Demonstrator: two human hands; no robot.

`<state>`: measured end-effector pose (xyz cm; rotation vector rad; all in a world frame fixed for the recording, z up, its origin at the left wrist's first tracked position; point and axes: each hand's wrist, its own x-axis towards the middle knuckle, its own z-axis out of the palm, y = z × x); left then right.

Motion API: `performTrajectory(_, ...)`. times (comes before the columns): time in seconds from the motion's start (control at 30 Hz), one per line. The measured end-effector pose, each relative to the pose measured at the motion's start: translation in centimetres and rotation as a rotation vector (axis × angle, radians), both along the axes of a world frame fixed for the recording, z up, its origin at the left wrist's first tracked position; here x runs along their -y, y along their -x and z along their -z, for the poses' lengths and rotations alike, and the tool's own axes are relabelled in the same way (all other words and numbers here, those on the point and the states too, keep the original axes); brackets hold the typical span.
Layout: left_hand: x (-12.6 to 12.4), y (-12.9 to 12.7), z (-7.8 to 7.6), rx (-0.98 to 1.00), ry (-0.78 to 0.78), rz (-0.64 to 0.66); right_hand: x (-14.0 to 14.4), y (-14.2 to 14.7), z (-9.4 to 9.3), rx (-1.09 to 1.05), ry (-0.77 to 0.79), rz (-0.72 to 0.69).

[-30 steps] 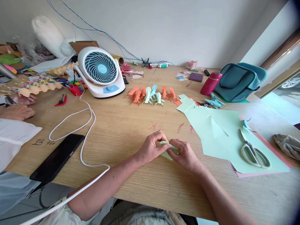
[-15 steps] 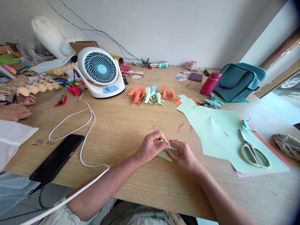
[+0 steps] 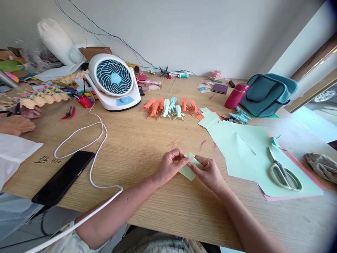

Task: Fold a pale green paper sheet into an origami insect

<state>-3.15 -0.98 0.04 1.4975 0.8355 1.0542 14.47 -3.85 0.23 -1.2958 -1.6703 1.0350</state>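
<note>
A small, partly folded piece of pale green paper (image 3: 189, 169) is pinched between both my hands just above the wooden table (image 3: 147, 140). My left hand (image 3: 170, 165) grips its left side with thumb and fingertips. My right hand (image 3: 209, 173) holds its right side, fingers curled over the fold. A pointed flap of the paper sticks up between the two hands. Beyond them lies a row of finished orange and pale blue-green origami figures (image 3: 171, 106).
Large green sheets (image 3: 244, 147) with scissors (image 3: 283, 172) lie to the right, over a pink sheet. A black phone (image 3: 63, 177) and white cable (image 3: 97, 140) are at left, a white fan (image 3: 113, 80) behind. Another person's hands (image 3: 18, 121) rest at the far left. A red bottle (image 3: 236, 95) and teal bag (image 3: 268, 92) stand back right.
The green paper has lifted and opened slightly; a pointed flap now shows between my hands, which shifted a little up and left. The other person's hands moved slightly.
</note>
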Motion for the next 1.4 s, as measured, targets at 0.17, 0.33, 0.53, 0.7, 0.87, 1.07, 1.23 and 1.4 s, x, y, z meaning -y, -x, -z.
performTrajectory(0.17,-0.1,0.1,-0.1,-0.051,-0.081,-0.069,-0.1,0.0,0.2,-0.034,0.019,-0.038)
performTrajectory(0.33,-0.2,0.2,-0.4,-0.066,-0.097,-0.099,-0.2,-0.1,0.2,-0.027,0.016,-0.054)
performTrajectory(0.53,-0.3,0.2,-0.2,-0.031,-0.070,-0.068,-0.4,-0.3,0.5,-0.070,0.000,-0.030)
performTrajectory(0.7,-0.2,0.0,-0.2,-0.005,-0.030,-0.039,-0.5,-0.3,0.9,-0.082,-0.053,-0.042)
performTrajectory(0.87,-0.3,-0.1,0.2,0.027,-0.011,-0.012,-0.5,-0.1,1.2,-0.159,-0.062,-0.026)
performTrajectory(1.07,-0.4,0.0,0.3,0.007,-0.072,-0.043,-0.3,0.2,0.7,-0.144,0.004,0.016)
performTrajectory(1.23,-0.4,0.2,-0.1,-0.022,-0.133,-0.101,-0.3,0.2,0.7,-0.159,-0.014,0.036)
performTrajectory(1.4,-0.4,0.3,0.0,-0.046,-0.114,-0.071,-0.4,0.1,0.9,-0.126,-0.086,0.068)
